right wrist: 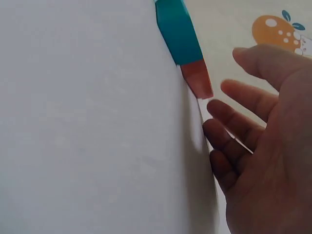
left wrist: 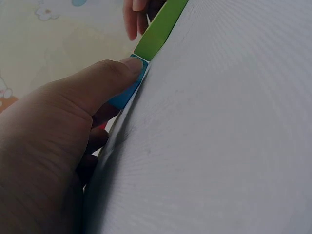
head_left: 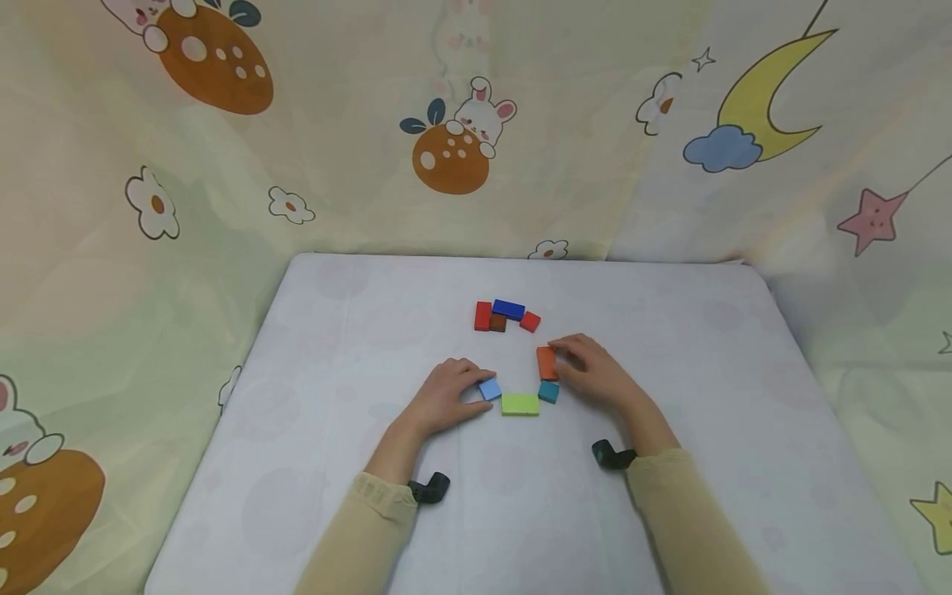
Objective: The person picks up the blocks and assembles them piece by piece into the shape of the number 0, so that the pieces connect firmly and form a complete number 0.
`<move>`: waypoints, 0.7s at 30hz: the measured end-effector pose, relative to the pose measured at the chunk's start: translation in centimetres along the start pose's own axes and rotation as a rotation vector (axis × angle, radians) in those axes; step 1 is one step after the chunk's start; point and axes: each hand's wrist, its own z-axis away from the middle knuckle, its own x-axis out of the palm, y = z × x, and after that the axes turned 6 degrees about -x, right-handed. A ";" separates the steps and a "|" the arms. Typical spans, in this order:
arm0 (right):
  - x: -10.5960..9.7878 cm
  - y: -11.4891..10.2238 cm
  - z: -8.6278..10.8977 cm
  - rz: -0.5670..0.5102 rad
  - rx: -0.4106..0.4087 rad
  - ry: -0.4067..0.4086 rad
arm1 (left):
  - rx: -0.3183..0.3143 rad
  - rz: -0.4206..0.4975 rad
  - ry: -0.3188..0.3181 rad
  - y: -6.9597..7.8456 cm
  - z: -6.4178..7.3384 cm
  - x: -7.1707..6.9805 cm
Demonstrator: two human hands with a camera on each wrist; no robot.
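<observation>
The left hand is just below the middle of the frame, and its thumb and finger pinch the light blue block. The gap between them is narrow. The right hand is to the right of it, with its thumb wide apart from its loosely bent fingers. It is right beside the orange block — I cannot tell if a fingertip touches it.

The orange block meets the teal block end to end, and the teal one sits below it in the frame. To the lower left of that lies the green block, flat and sideways. The light blue block is tilted, up by the green one's left end, and the four make a bent row like a cup.

Higher up, near the middle of the frame, is a bunch of four more: a long red block, a brown block, a dark blue block and a small red block. The small red one is tilted, at the right end. All the blocks lie on a white table — and a bunny is on the cloth at the top
</observation>
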 end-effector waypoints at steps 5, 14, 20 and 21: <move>0.8 -0.1 1.0 -0.007 0.011 0.053 | -0.007 0.008 0.000 0.0 0.0 0.0; 2.2 0.0 2.3 0.002 0.003 0.134 | -0.006 0.026 -0.020 -0.2 0.0 0.0; 2.6 0.2 2.5 0.010 -0.011 0.161 | -0.005 0.041 -0.015 -0.3 -0.1 0.0; 2.7 0.2 2.5 0.017 -0.014 0.163 | -0.008 0.044 -0.015 -0.3 -0.1 0.0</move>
